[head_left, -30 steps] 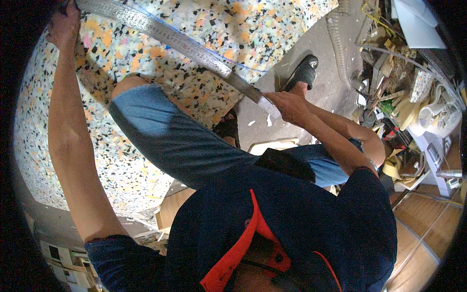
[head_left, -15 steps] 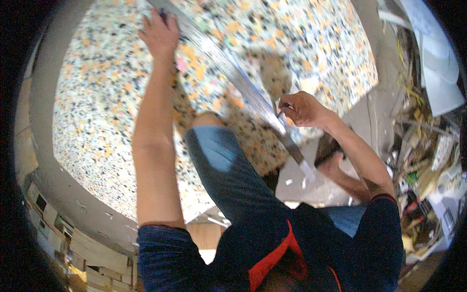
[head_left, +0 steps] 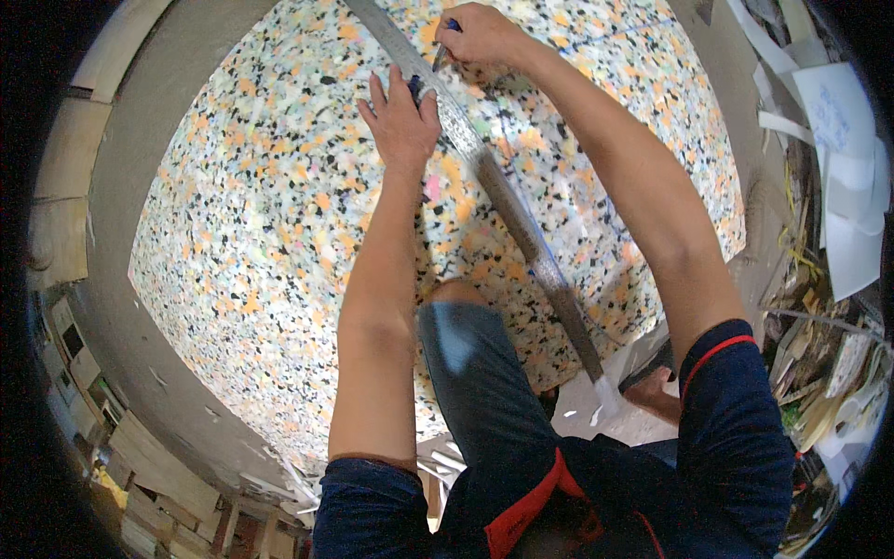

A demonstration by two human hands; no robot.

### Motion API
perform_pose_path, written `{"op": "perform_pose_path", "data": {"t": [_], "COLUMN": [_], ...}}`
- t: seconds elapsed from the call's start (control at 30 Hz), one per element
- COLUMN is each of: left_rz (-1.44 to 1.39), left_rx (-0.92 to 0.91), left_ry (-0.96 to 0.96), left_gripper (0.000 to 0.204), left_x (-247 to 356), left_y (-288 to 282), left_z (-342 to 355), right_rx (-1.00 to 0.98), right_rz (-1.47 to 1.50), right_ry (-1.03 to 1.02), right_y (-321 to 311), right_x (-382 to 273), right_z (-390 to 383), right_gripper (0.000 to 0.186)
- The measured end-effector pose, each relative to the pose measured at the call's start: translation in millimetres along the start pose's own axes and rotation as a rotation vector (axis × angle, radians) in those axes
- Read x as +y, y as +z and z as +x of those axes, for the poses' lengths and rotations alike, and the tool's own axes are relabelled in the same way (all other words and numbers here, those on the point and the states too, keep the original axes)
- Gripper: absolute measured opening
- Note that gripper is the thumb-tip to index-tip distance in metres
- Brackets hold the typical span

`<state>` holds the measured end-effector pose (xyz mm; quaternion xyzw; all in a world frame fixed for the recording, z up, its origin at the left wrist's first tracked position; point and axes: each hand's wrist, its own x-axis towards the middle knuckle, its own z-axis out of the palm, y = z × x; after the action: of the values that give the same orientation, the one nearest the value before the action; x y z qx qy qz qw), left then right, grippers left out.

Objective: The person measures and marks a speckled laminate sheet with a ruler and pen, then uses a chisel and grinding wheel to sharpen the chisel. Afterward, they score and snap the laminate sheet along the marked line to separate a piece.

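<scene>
A long metal straightedge [head_left: 517,210] lies diagonally across a large speckled foam sheet [head_left: 242,214]. My left hand [head_left: 402,126] rests on the sheet against the straightedge's left side, its fingers spread. A small dark thing [head_left: 415,86] shows between its thumb and forefinger; I cannot make out what it is. On the other side, farther up, my right hand [head_left: 484,37] grips a slim blue pen [head_left: 453,25], its tip down by the straightedge's right edge. A blue line [head_left: 528,200] runs on the foam beside that edge.
My bent knee [head_left: 456,293] is on the sheet's near part, and my foot [head_left: 652,391] is by its lower right edge. Scraps and white sheets [head_left: 843,158] are heaped at the right. Wooden pieces [head_left: 168,466] lie at the lower left.
My right hand has moved with the pen from the straightedge's near end to far up along it. The view has shifted; my left hand keeps its place on the foam.
</scene>
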<state>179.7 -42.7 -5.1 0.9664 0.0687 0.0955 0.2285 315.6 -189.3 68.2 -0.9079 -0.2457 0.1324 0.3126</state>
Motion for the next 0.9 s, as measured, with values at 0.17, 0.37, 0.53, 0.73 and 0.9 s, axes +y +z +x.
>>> {"op": "perform_pose_path", "data": {"t": [0.17,0.37,0.53,0.73,0.9], "left_rz": [0.011,-0.001,0.013,-0.079,-0.042], "left_rx": [0.041,-0.023,-0.039,0.028,0.091], "left_ry": [0.014,-0.029,-0.022,0.005,0.03], "left_gripper": [0.067,0.046,0.035,0.024,0.027], "left_x": [2.9,5.0,3.3,-1.4,-3.8], "left_y": [-6.4,-9.7,-11.0,-6.2,-0.5], "left_z": [0.0,2.5,3.5,2.3,1.5], "right_rx": [0.304,0.356,0.444,0.53,0.626], "right_rz": [0.18,0.32,0.302,0.121,0.13], "right_ry": [-0.099,0.053,-0.082,-0.142,-0.354], "right_y": [15.9,29.7,45.1,67.6,69.4], "right_x": [3.1,-3.7,-9.2,6.0,9.0], "right_z": [19.4,70.3,134.8,205.4,234.7], "right_gripper": [0.031,0.034,0.035,0.036,0.032]}}
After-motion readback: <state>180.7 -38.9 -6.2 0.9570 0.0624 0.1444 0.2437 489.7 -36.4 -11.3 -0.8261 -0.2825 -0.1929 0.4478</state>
